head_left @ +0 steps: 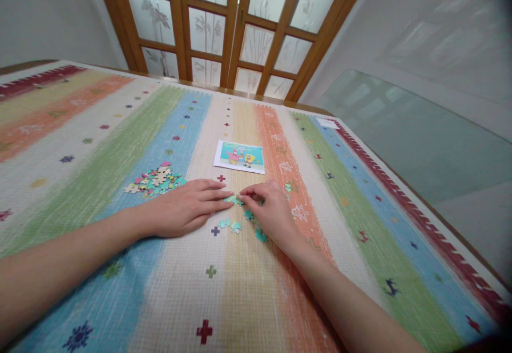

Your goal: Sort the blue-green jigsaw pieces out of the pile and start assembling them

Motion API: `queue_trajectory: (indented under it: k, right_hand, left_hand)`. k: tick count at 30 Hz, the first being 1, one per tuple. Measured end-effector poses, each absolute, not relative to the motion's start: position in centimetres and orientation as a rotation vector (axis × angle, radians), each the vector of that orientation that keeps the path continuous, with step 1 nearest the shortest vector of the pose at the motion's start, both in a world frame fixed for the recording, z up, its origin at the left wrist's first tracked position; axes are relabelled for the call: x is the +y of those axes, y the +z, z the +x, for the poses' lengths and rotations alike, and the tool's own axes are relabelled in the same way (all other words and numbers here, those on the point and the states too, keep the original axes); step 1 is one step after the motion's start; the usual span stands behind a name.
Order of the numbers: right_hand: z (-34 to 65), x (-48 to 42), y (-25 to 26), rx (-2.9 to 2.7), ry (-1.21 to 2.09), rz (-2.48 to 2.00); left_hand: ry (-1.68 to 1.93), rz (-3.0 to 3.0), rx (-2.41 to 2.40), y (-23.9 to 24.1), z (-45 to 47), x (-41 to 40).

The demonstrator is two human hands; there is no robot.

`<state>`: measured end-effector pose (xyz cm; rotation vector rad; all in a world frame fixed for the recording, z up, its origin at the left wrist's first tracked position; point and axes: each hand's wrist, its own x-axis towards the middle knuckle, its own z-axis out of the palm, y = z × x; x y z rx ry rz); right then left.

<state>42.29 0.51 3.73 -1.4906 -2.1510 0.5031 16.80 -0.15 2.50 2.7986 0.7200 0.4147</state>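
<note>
My left hand [188, 206] lies flat on the striped cloth, its fingers stretched to the right and their tips at a small group of turquoise puzzle pieces [233, 199]. From the other side, my right hand [272, 211] pinches a jigsaw puzzle piece [239, 199] between thumb and forefinger, right at that group; the fingertips partly hide it. Nearer to me lie a few joined turquoise pieces [236, 227]. Other loose pieces [261, 235] rest under and beside my right hand. A pile of mixed puzzle pieces [158, 179] sits just beyond my left wrist.
Beyond my hands lies a printed picture card [242, 157] with cartoon figures. One turquoise piece [288, 187] is to the right of my right hand. A white paper slip [327, 123] lies near the far right edge. Wood-framed glass doors [236, 27] stand behind the table.
</note>
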Motion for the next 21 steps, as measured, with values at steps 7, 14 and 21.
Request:
queue_trajectory:
  k: [7,14,21]
  right_hand:
    - [42.4,0.6,3.3,-2.206,0.416,-1.489]
    - [42.5,0.4,3.3,-2.246,0.367,-1.433]
    - [43.4,0.0,4.6,-2.399,0.309,-1.364]
  left_hand:
    - [0.439,2.785,0.723,2.4,16.8,-0.2]
    - [0.411,2.817,0.726,2.4,16.8,-0.1]
    - [0.330,2.865,0.752,2.7,16.9,-0.4]
